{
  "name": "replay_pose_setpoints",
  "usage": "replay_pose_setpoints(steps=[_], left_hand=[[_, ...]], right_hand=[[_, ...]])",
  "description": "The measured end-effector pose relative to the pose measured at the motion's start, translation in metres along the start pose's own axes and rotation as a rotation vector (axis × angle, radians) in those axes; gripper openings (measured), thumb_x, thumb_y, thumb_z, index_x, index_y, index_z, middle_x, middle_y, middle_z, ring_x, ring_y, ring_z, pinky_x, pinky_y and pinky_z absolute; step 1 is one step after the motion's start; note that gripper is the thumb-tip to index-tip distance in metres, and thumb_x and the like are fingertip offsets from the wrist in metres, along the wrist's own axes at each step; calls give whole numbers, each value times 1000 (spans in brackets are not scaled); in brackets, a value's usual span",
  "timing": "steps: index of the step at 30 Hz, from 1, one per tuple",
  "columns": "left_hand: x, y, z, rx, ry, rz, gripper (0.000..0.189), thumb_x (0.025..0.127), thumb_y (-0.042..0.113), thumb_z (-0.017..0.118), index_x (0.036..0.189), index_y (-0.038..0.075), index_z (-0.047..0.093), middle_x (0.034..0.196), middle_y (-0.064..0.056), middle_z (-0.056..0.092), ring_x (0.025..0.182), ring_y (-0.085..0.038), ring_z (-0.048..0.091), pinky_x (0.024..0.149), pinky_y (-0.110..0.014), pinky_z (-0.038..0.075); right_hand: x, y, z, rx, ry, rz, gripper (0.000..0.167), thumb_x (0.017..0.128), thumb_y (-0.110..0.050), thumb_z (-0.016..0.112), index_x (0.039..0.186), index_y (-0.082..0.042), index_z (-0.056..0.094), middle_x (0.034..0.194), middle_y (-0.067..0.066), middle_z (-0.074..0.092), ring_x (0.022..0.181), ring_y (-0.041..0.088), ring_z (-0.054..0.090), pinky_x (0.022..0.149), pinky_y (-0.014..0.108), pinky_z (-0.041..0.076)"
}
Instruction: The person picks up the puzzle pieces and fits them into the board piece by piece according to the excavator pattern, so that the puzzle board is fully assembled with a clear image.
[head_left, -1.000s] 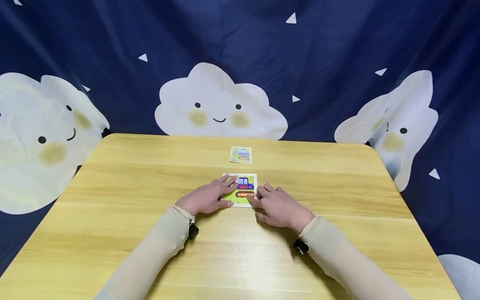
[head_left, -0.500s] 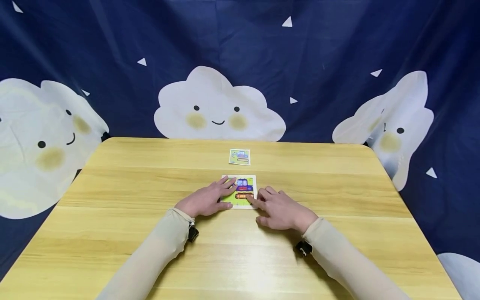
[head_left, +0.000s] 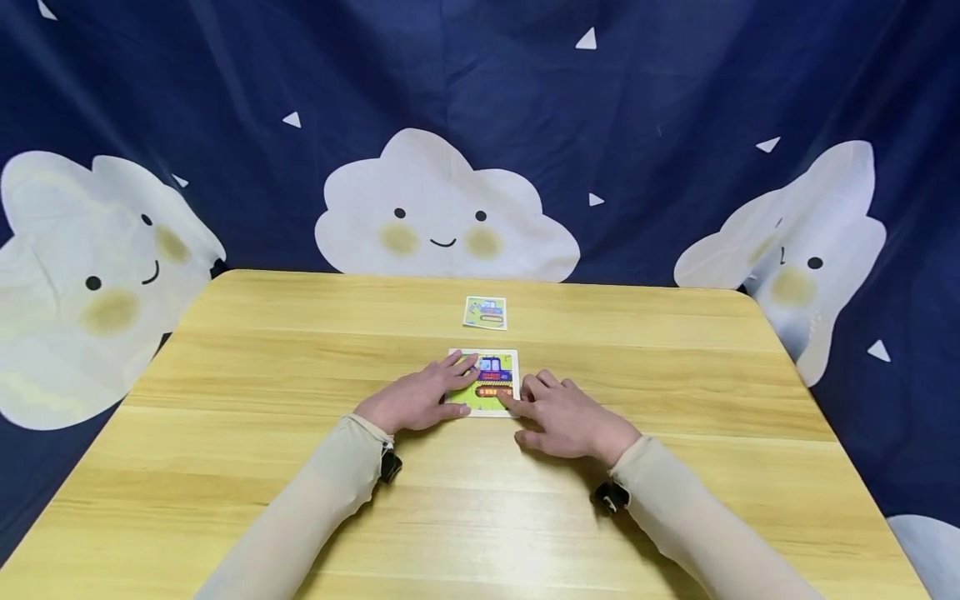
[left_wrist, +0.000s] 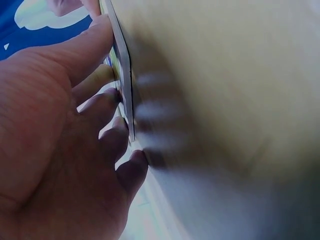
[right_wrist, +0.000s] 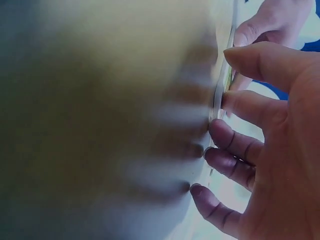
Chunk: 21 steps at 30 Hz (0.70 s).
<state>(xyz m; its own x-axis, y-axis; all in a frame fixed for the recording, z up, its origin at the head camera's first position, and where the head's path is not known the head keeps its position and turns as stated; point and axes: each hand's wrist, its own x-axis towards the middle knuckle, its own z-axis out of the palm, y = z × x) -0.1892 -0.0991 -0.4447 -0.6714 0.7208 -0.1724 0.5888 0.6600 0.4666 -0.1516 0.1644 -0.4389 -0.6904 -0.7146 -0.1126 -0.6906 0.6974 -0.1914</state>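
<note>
A square picture board point(head_left: 495, 365) with a white border and a blue and orange digger on yellow-green lies mid-table in the head view. Over its left side rests my left hand point(head_left: 422, 397), fingers spread, thumb along the near-left corner; it hides part of the picture. My right hand point(head_left: 573, 419) touches the board's lower right with the index finger, while its other fingertips and thumb are to the right of the board. Seen edge-on in the left wrist view, the board's grey side point(left_wrist: 125, 70) runs along my left fingertips.
A smaller card point(head_left: 485, 312) with a similar digger picture lies behind the board, toward the far edge of the wooden table point(head_left: 480, 508). Behind the table hangs a dark blue curtain point(head_left: 637, 100) with cloud faces.
The whole head view shifts slightly. My right hand is pulled back a little to the right, its thumb lower and apart from the fingers; the left hand stays on the board.
</note>
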Motion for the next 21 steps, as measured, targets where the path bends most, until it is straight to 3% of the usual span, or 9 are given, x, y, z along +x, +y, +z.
replay_pose_setpoints(steps=[13,21], left_hand=[[3,1,-1,5,-10,-5,63,100,33,58,152,9,33,162,-7,13,147,-31,5,114,-53,16],[2,0,0,19,7,-19,65,98,35,60,152,9,34,162,-5,16,147,-29,9,114,-49,19]], right_hand=[[0,1,-2,-7,6,16,56,94,-39,60,145,-17,52,102,-1,48,96,20,40,71,35,38],[-1,4,0,94,29,28,56,95,-38,63,144,-15,52,103,-2,50,95,18,41,72,34,39]])
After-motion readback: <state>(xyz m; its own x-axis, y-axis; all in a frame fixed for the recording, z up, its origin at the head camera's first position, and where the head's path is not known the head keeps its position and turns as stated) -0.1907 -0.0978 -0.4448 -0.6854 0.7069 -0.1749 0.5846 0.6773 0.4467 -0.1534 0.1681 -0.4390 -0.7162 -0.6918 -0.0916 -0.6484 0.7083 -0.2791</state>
